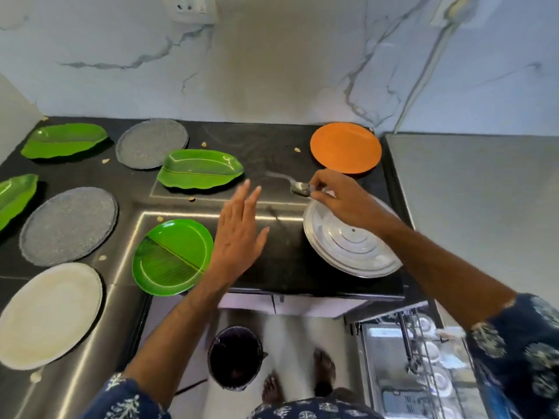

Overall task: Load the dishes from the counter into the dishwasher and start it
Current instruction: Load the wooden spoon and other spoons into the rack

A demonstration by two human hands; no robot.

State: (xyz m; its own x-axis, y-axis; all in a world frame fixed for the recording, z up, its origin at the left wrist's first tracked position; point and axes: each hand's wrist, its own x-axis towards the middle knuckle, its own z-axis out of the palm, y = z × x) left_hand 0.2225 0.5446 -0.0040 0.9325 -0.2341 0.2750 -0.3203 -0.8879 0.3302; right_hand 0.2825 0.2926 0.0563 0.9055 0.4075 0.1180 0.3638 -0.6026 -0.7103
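Note:
My right hand (338, 201) pinches a metal spoon (300, 188) just above the far rim of a stack of steel plates (351, 246) at the counter's front right. My left hand (239, 231) hovers flat with straight fingers over the dark counter (272, 267), beside a round green plate (172, 257). An orange plate (345, 148) lies behind the spoon. A green leaf-shaped plate (201, 168) sits mid-counter. The open dishwasher rack (423, 358) shows at lower right.
More dishes fill the left side: two grey plates (152, 143) (69, 225), a cream plate (50, 314), two green leaf plates (65, 140) (15, 195). Food crumbs dot the counter. A dark bucket (236, 358) stands on the floor by my feet. A marble wall backs the counter.

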